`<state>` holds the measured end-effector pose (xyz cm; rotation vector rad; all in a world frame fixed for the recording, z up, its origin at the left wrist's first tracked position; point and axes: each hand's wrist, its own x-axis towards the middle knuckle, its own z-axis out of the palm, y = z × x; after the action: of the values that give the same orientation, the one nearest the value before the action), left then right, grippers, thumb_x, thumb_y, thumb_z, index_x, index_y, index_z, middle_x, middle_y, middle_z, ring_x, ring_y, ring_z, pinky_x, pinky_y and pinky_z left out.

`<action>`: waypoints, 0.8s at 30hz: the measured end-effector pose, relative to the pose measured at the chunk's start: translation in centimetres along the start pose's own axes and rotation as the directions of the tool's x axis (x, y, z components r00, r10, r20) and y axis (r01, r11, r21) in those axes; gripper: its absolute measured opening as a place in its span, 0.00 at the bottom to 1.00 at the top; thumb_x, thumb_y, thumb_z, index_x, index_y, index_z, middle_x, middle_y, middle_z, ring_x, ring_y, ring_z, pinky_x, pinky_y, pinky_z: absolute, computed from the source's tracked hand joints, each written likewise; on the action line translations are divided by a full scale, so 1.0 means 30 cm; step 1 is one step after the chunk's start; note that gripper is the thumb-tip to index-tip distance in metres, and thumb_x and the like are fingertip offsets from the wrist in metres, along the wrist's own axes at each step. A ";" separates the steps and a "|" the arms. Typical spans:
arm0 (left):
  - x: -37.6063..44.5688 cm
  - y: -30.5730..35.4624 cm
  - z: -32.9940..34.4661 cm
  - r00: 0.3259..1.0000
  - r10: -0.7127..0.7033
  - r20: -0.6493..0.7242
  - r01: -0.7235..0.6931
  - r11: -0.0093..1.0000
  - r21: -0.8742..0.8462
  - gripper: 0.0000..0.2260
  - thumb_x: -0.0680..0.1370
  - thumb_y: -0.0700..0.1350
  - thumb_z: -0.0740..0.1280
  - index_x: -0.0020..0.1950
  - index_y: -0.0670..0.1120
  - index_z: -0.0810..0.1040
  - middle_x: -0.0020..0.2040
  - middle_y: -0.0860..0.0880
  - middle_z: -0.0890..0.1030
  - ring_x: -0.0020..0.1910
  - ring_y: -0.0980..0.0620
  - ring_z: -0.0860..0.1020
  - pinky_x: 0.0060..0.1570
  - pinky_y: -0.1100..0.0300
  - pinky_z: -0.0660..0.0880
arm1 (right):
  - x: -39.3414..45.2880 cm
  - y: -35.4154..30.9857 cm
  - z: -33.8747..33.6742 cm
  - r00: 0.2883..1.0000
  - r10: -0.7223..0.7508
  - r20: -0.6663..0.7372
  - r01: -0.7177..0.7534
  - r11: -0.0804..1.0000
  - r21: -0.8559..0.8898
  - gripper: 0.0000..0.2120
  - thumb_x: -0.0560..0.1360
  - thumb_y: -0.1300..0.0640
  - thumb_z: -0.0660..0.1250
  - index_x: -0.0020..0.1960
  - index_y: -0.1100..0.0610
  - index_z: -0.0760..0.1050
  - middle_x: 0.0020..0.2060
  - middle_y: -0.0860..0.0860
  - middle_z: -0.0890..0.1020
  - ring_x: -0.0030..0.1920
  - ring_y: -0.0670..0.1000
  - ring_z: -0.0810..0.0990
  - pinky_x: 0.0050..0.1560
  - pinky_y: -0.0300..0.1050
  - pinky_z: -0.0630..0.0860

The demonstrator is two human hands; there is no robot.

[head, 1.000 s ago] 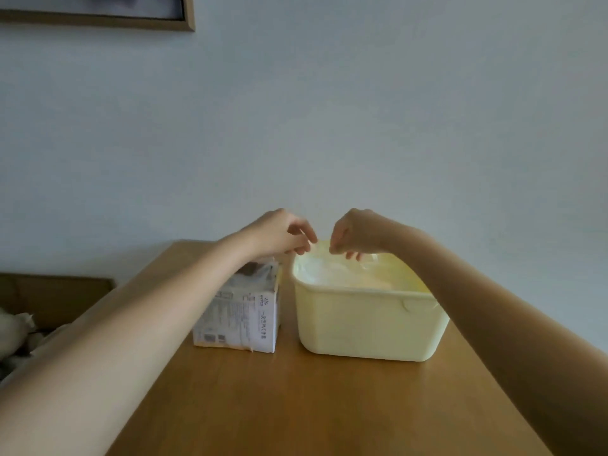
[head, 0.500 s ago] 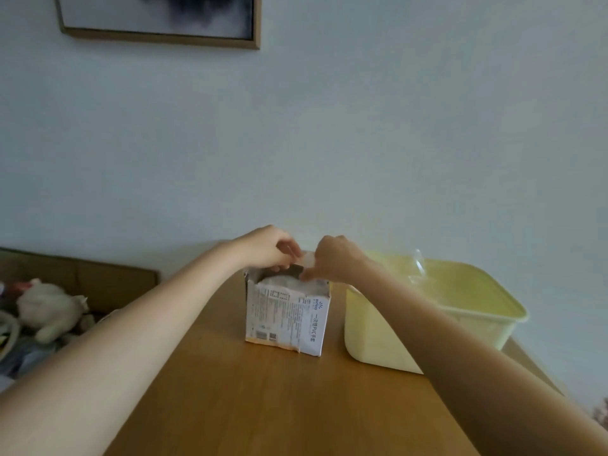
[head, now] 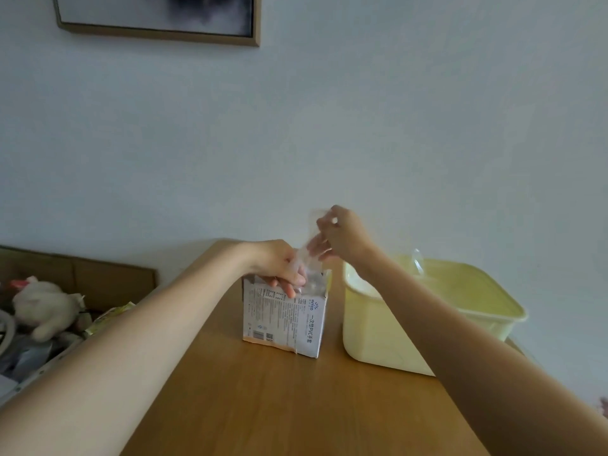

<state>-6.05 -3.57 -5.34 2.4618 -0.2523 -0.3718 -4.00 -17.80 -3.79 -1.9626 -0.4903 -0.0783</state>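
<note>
A white printed glove box (head: 285, 319) stands upright on the wooden table (head: 296, 406), its top torn open. My left hand (head: 279, 266) holds the box by its open top edge, fingers curled over the rim. My right hand (head: 340, 235) is raised above the box and pinches a thin clear plastic glove (head: 311, 248) that stretches from the box opening up to the fingers. A pale yellow plastic bin (head: 378, 330) stands just right of the box, with clear plastic lying inside it.
The table meets a white wall with a framed picture (head: 158, 18) above. Left of the table sits a brown cardboard box (head: 82, 278) beside a white plush toy (head: 42, 304) and other clutter.
My right hand has risen from the box top, drawing the clear glove upward out of the box. My left hand has settled lower onto the box's rim. The camera view tilted slightly.
</note>
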 end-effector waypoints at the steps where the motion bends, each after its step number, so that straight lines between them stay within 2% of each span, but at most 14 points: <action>1: 0.000 0.002 -0.002 1.000 -0.005 0.011 0.004 1.000 0.013 0.02 0.78 0.42 0.65 0.46 0.45 0.76 0.37 0.53 0.81 0.26 0.64 0.77 0.26 0.73 0.68 | 0.006 -0.012 -0.017 0.999 0.022 -0.039 -0.017 0.994 0.111 0.11 0.81 0.65 0.51 0.41 0.58 0.63 0.33 0.60 0.78 0.30 0.56 0.78 0.28 0.46 0.78; 3: 0.006 -0.001 -0.002 1.000 -0.017 0.022 0.017 1.000 0.011 0.03 0.78 0.44 0.65 0.46 0.46 0.76 0.39 0.53 0.82 0.26 0.64 0.77 0.28 0.73 0.69 | 0.021 -0.036 -0.055 0.990 0.036 -0.140 -0.001 0.970 0.243 0.11 0.81 0.66 0.49 0.41 0.57 0.62 0.31 0.60 0.77 0.27 0.56 0.77 0.27 0.45 0.79; 5: 0.013 -0.007 0.000 0.999 -0.031 0.016 0.031 1.000 -0.002 0.04 0.78 0.44 0.66 0.47 0.44 0.77 0.41 0.52 0.82 0.28 0.63 0.78 0.28 0.73 0.69 | 0.040 -0.058 -0.098 0.962 0.007 -0.272 0.070 0.959 0.275 0.12 0.80 0.65 0.49 0.40 0.56 0.61 0.29 0.60 0.76 0.26 0.56 0.77 0.29 0.47 0.80; 9: 0.004 -0.002 -0.009 1.000 -0.021 0.023 0.022 0.998 -0.061 0.10 0.77 0.41 0.66 0.58 0.42 0.77 0.42 0.50 0.83 0.30 0.61 0.80 0.26 0.72 0.69 | 0.066 -0.091 -0.196 0.871 -0.082 -0.484 0.189 0.966 0.177 0.12 0.81 0.63 0.49 0.39 0.53 0.60 0.27 0.57 0.75 0.27 0.58 0.78 0.30 0.51 0.80; 12: -0.022 0.012 -0.036 1.000 0.000 -0.014 -0.003 0.973 -0.232 0.14 0.75 0.43 0.69 0.61 0.47 0.74 0.46 0.50 0.82 0.30 0.59 0.79 0.27 0.69 0.72 | 0.062 -0.102 -0.243 0.838 -0.175 -0.517 0.213 0.977 0.015 0.09 0.79 0.62 0.47 0.41 0.55 0.60 0.27 0.58 0.75 0.25 0.60 0.77 0.27 0.48 0.76; 14: -0.046 0.030 -0.061 0.996 0.047 -0.075 -0.075 0.902 -0.426 0.16 0.74 0.45 0.69 0.62 0.51 0.73 0.52 0.49 0.80 0.30 0.58 0.78 0.30 0.68 0.75 | 0.054 -0.102 -0.255 0.818 -0.275 -0.505 0.239 0.962 -0.135 0.06 0.79 0.63 0.47 0.45 0.58 0.60 0.24 0.57 0.74 0.23 0.60 0.75 0.25 0.48 0.72; 16: -0.061 0.058 -0.078 0.986 0.108 -0.127 -0.163 0.783 -0.600 0.18 0.73 0.48 0.68 0.63 0.52 0.73 0.57 0.51 0.80 0.29 0.58 0.76 0.31 0.68 0.76 | 0.048 -0.103 -0.258 0.813 -0.346 -0.468 0.264 0.936 -0.233 0.05 0.79 0.62 0.48 0.46 0.59 0.61 0.23 0.56 0.74 0.21 0.57 0.74 0.23 0.47 0.70; 18: -0.057 0.097 -0.074 0.977 0.109 -0.186 -0.200 0.776 -0.598 0.19 0.72 0.53 0.68 0.63 0.54 0.74 0.57 0.54 0.80 0.28 0.59 0.74 0.31 0.69 0.74 | 0.038 -0.108 -0.257 0.855 -0.355 -0.378 0.271 0.927 -0.260 0.05 0.80 0.61 0.50 0.47 0.59 0.62 0.23 0.55 0.76 0.18 0.52 0.71 0.21 0.41 0.66; 21: -0.028 0.165 -0.042 0.950 0.146 -0.275 -0.277 0.801 -0.531 0.20 0.73 0.54 0.68 0.63 0.51 0.74 0.49 0.56 0.77 0.28 0.59 0.69 0.30 0.69 0.72 | 0.012 -0.122 -0.249 0.933 -0.317 -0.167 0.292 0.943 -0.160 0.07 0.81 0.58 0.55 0.46 0.60 0.66 0.24 0.55 0.76 0.18 0.50 0.70 0.21 0.38 0.66; 22: -0.019 0.190 -0.030 0.943 0.181 -0.279 -0.305 0.805 -0.509 0.20 0.72 0.55 0.69 0.62 0.50 0.76 0.45 0.55 0.76 0.28 0.59 0.68 0.31 0.69 0.72 | 0.001 -0.126 -0.249 0.944 -0.306 -0.123 0.291 0.948 -0.124 0.09 0.80 0.56 0.58 0.45 0.61 0.68 0.24 0.54 0.77 0.20 0.51 0.71 0.23 0.39 0.67; 24: -0.006 0.231 -0.007 0.930 0.230 -0.286 -0.342 0.825 -0.450 0.13 0.73 0.52 0.70 0.53 0.47 0.81 0.38 0.55 0.77 0.29 0.60 0.70 0.31 0.69 0.70 | -0.017 -0.131 -0.260 0.964 -0.258 -0.065 0.255 0.966 -0.052 0.12 0.78 0.52 0.64 0.46 0.61 0.70 0.26 0.54 0.77 0.24 0.52 0.73 0.26 0.40 0.70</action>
<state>-6.77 -8.83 -0.89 1.8970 -0.3786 -0.0186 -4.66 -23.47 2.83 -1.9210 -0.6990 -0.3249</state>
